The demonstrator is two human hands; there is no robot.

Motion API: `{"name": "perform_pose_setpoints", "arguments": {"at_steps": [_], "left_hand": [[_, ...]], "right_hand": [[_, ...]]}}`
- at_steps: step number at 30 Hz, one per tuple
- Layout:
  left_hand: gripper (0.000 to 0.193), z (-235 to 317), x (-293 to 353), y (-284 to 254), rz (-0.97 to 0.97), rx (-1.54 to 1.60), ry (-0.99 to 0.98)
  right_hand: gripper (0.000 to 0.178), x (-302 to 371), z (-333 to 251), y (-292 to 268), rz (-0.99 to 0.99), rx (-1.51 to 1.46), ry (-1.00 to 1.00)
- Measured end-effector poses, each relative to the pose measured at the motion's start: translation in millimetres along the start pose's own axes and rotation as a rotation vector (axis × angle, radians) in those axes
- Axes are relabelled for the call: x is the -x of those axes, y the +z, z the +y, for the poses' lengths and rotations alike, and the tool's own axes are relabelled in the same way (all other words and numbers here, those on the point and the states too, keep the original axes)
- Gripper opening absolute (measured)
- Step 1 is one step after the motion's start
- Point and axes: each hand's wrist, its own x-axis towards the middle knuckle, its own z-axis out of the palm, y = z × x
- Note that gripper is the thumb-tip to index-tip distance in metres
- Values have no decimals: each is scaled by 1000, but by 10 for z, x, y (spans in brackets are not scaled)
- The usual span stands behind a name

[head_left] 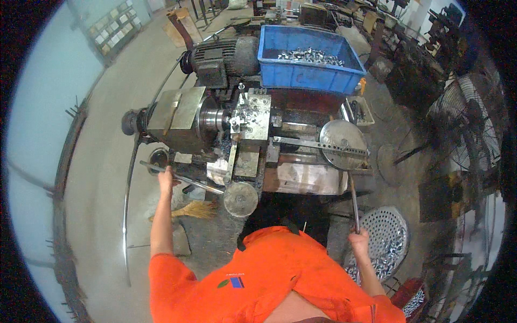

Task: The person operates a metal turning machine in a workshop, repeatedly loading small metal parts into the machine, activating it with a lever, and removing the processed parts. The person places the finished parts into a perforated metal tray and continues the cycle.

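My left hand (167, 180) is closed around a long metal lever (200, 185), which runs to a round disc (240, 199) at the machine's front. On the right, my right hand (359, 240) grips the lower end of a steel lever (354, 199) hanging below a larger metal disc (344, 141). Between the two levers stands a lathe-like machine (183, 119). Its spindle (215, 119) faces a metal tool block (254, 116). Whether a workpiece sits at the spindle is too small to tell.
A blue bin (312, 74) of small metal parts stands behind the machine, beside a motor (223, 58). A perforated metal basin (385, 231) with shiny parts is near my right hand. A straw broom (196, 210) lies below my left lever. A fan (466, 121) stands far right.
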Motion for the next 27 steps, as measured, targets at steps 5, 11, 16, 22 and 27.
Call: {"name": "perform_pose_setpoints", "arguments": {"at_steps": [5,11,16,22,27], "left_hand": [[36,105,103,51,2,-30,6],[38,59,4,-40,-118,-59,-53],[43,-3,-75,-91,-94,-78,-99],[37,-62,-89,-45,-54,51,-83],[38,-113,-115,-14,-149,13,-120]], "right_hand": [[17,16,53,22,15,153,20],[20,106,-152,87,-11,38,62],[31,-43,-155,-68,-15,482,-146],[31,-691,-407,-801,131,905,-201],[59,-1706,-379,-1219,291,1166,-269]]}}
